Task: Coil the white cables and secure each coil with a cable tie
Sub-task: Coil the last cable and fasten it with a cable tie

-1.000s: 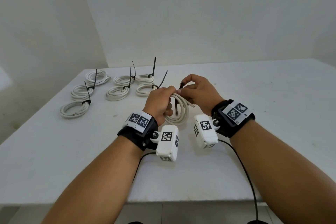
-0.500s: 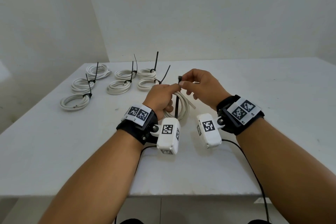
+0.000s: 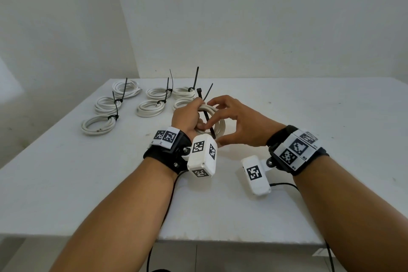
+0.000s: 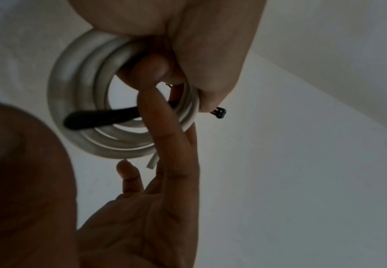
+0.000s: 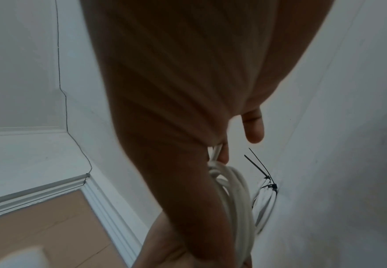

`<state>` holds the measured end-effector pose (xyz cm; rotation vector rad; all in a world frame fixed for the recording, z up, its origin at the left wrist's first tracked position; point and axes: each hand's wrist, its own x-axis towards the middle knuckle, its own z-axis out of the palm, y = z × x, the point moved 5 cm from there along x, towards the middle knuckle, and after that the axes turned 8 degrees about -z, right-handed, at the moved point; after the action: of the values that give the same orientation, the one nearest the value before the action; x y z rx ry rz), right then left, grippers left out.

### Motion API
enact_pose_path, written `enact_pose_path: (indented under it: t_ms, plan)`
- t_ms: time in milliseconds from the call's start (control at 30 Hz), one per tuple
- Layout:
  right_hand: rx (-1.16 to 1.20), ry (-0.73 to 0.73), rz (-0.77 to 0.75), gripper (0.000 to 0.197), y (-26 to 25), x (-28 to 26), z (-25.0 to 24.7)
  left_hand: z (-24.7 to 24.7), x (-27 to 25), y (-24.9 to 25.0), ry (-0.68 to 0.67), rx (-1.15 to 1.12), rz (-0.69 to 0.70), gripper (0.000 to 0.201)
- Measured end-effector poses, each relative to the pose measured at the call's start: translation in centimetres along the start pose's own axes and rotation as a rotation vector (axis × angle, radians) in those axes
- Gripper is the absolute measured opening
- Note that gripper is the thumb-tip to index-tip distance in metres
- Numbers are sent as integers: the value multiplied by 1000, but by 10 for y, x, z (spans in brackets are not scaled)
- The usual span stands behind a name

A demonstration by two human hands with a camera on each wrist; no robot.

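My left hand (image 3: pixel 194 115) grips a white cable coil (image 3: pixel 219 127) just above the table, near its middle. A black cable tie (image 3: pixel 207 117) runs through the coil's hole, its head sticking up past my left knuckles and its tail pointing down toward me. My right hand (image 3: pixel 220 123) is spread beside the coil with fingers loosely curved. In the left wrist view a right fingertip (image 4: pixel 151 101) reaches into the coil (image 4: pixel 73 81) and lies across the tie (image 4: pixel 105 117); nothing is pinched. The right wrist view shows the coil (image 5: pixel 235 190) below my palm.
Several coils bound with black ties lie in rows at the back left of the white table (image 3: pixel 309 117), the nearest (image 3: pixel 99 125) at the left and one (image 3: pixel 182 102) just behind my left hand. White walls stand close behind and to the left.
My right hand let go of the tie's head, which it held above the coil, and dropped lower with fingers spread around the coil. The tie now stands through the coil.
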<state>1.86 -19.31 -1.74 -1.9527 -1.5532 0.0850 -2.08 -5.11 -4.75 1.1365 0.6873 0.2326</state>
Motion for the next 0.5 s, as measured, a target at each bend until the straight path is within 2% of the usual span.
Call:
enact_pose_path:
  t_ms: [100, 167, 267, 367, 500]
  plan:
    - [-26, 104, -38, 22, -2, 1, -4, 0, 1, -1, -11, -11, -5, 21]
    - [-24, 290, -78, 6, -4, 1, -13, 1, 1, -1, -7, 23, 26, 18]
    - [-59, 538, -101, 4, -2, -3, -28, 7, -2, 1, -3, 159, 162, 13]
    - [-25, 603, -64, 3, 3, -4, -31, 16, -6, 1, -27, 296, 273, 23]
    - [65, 640, -18, 4, 8, -7, -29, 22, -10, -1, -59, 407, 309, 28]
